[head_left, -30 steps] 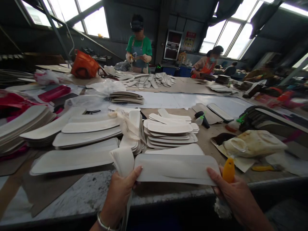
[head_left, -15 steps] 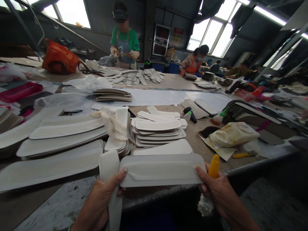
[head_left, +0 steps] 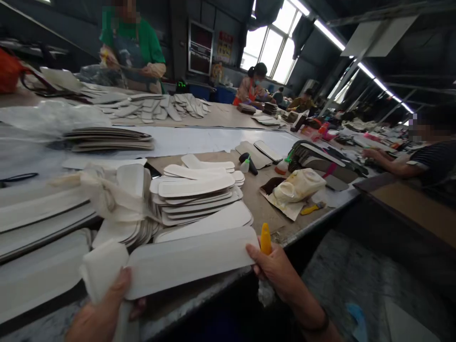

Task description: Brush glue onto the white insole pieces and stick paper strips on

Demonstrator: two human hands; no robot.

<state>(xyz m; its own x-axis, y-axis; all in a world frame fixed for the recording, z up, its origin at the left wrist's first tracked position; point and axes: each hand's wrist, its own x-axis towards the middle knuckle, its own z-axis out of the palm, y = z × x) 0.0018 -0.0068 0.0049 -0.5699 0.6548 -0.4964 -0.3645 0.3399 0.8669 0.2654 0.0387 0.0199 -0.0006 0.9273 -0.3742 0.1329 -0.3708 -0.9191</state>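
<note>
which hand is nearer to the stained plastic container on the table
Right. The right hand, at the right end of the held pale panel, is in front of the stained plastic container, slightly left. The left hand, at the panel's left end, is much farther left.

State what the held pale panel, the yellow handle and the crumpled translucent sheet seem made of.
Pale panel: perhaps coated fabric or board, matte; it looks thin and smooth. Yellow handle: probably smooth plastic, judging by its even, saturated colour. Crumpled translucent sheet: likely thin plastic film, with glossy highlights along its creases.
</note>
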